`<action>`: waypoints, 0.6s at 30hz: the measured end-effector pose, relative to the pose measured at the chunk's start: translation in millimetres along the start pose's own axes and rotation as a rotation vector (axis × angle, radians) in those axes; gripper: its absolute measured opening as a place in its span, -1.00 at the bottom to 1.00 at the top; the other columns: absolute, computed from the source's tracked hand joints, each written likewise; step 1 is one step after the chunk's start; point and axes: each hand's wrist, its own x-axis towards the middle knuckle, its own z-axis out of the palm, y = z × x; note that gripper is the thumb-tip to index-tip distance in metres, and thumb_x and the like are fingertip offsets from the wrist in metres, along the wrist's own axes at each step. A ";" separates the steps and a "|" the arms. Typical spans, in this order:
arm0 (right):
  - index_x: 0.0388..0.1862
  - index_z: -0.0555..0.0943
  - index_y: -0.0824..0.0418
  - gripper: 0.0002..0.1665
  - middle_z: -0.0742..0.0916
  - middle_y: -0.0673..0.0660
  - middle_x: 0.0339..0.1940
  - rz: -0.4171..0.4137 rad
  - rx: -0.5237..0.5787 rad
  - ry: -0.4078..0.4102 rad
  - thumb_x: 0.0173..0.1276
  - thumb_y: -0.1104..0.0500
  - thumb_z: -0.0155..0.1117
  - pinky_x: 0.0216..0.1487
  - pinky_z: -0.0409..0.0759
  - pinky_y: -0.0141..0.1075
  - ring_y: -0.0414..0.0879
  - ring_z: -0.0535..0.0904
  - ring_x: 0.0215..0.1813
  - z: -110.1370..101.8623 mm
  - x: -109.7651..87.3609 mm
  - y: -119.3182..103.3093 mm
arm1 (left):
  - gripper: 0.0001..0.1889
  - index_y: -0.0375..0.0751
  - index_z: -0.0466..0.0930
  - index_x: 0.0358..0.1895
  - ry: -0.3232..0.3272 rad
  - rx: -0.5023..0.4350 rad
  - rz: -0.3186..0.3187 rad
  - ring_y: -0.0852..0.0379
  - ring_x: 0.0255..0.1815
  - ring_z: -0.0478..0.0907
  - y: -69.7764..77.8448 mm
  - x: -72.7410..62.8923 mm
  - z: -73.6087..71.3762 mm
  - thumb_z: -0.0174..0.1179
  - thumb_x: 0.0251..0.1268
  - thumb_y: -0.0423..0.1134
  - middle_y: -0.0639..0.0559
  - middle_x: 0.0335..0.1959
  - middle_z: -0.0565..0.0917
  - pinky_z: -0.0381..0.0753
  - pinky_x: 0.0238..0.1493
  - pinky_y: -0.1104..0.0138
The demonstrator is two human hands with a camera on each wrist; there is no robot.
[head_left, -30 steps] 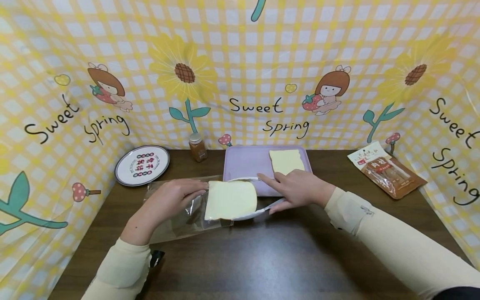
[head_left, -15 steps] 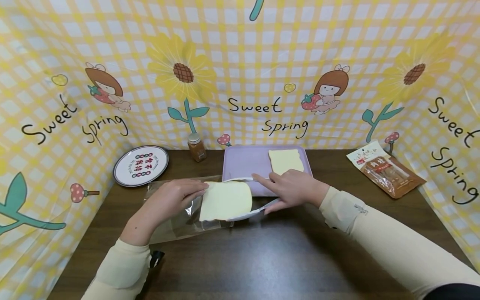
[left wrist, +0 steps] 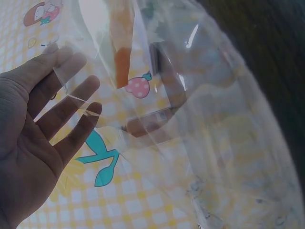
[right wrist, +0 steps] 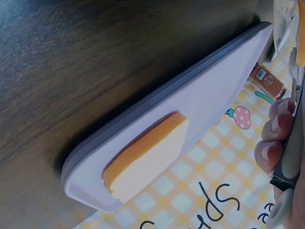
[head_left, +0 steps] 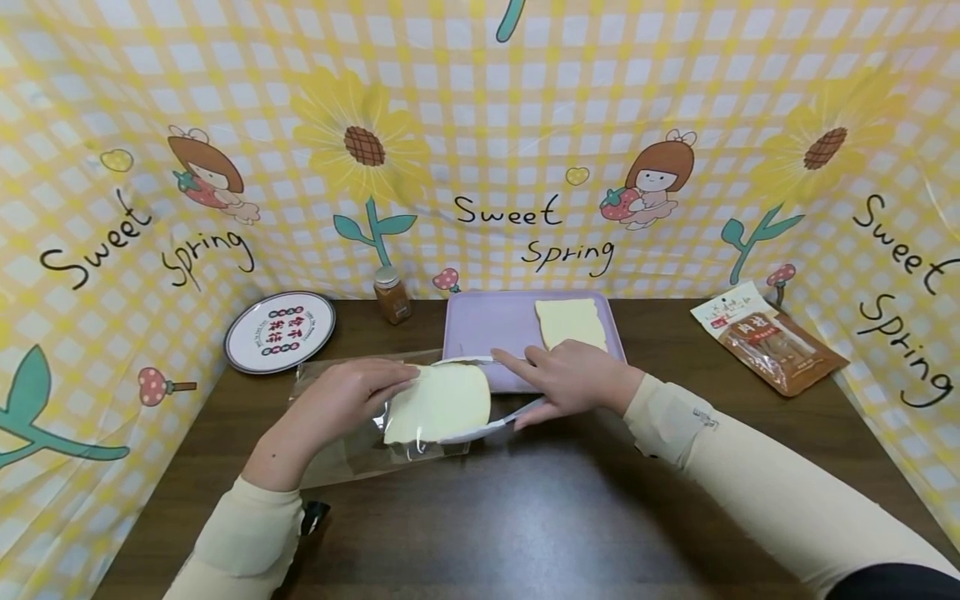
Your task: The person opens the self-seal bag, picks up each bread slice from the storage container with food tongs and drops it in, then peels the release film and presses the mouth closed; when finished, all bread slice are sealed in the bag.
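Observation:
My right hand (head_left: 573,379) grips a pair of pale tongs (head_left: 487,431), whose arms run along both edges of a bread slice (head_left: 442,404). The slice is level with the mouth of a clear plastic bag (head_left: 337,462), its left end inside the film. At the bag's upper edge, my left hand (head_left: 352,390) pinches the film between thumb and fingers. Through the film in the left wrist view, the slice's brown crust (left wrist: 123,62) shows. A second bread slice (head_left: 570,323) lies on a lilac tray (head_left: 487,321) behind the right hand.
A white plate (head_left: 281,362) with red lettering lies at the back left. Beside the tray stands a spice jar (head_left: 392,296) with a silver lid. A brown food packet (head_left: 783,350) rests at the back right. Patterned cloth (head_left: 480,125) walls the table (head_left: 525,508) on three sides.
My right hand has moved left with the tongs, carrying the slice further into the bag's mouth. The left hand has stayed nearly still, holding the film.

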 end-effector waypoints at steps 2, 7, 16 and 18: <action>0.73 0.25 0.11 0.29 0.64 0.04 -0.29 0.005 -0.001 -0.008 0.33 -0.72 0.08 -0.62 0.24 -0.32 -0.18 0.15 -0.68 -1.4 1.2 -1.0 | -0.67 -0.03 0.78 0.27 0.009 -0.003 0.007 -0.08 0.31 0.75 0.6 0.8 0.7 0.33 0.52 -0.26 0.01 0.23 0.82 0.73 0.35 -0.06; 0.75 0.21 0.10 0.30 0.65 0.03 -0.28 0.020 0.005 -0.051 0.34 -0.74 0.02 -0.61 0.25 -0.33 -0.19 0.19 -0.68 -1.3 4.4 -2.3 | -0.68 -0.04 0.79 0.25 0.026 0.000 0.026 -0.07 0.29 0.76 1.3 1.7 1.8 0.33 0.52 -0.26 0.02 0.21 0.83 0.74 0.33 -0.04; 0.74 0.23 0.10 0.27 0.68 0.05 -0.26 0.025 -0.006 -0.045 0.36 -0.72 0.03 -0.64 0.38 -0.28 -0.17 0.25 -0.69 1.6 11.0 -6.4 | -0.66 -0.07 0.78 0.25 0.020 -0.005 0.037 -0.08 0.28 0.76 3.0 2.7 2.8 0.35 0.48 -0.30 0.00 0.21 0.82 0.74 0.32 -0.05; 0.72 0.26 0.12 0.26 0.68 0.06 -0.28 0.014 -0.019 -0.015 0.36 -0.71 0.06 -0.65 0.45 -0.25 -0.16 0.26 -0.70 1.5 12.2 -8.0 | -0.66 -0.07 0.78 0.25 0.017 -0.008 0.036 -0.08 0.28 0.76 2.8 3.0 3.5 0.36 0.47 -0.30 -0.01 0.21 0.82 0.74 0.33 -0.04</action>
